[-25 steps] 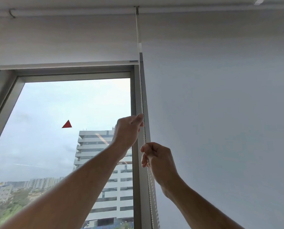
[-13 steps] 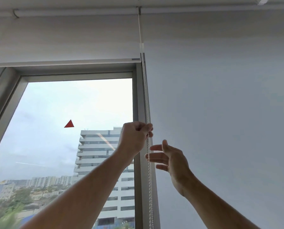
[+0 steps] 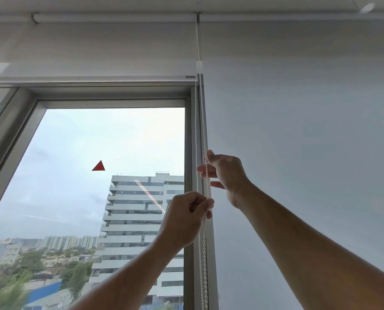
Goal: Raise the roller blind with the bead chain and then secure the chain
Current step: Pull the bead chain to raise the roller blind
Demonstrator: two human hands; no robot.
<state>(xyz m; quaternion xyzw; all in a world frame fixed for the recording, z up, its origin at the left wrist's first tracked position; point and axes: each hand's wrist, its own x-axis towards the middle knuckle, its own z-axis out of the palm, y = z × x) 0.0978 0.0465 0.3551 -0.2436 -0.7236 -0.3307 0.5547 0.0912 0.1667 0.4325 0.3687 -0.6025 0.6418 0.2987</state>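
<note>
Two hands worked the bead chain beside a big window.

The roller blind was rolled up high, its bottom bar just above the grey window frame. The bead chain hung down in two white strands along the frame's right edge, next to a plain pale wall. The left hand was curled into a fist, thumb and fingers pinching the chain. The right hand was higher up, fingers loosely spread with one strand running across them (I could not tell if it gripped). Outside were tall buildings, trees, cloudy sky and a small red triangle on the glass.
</note>
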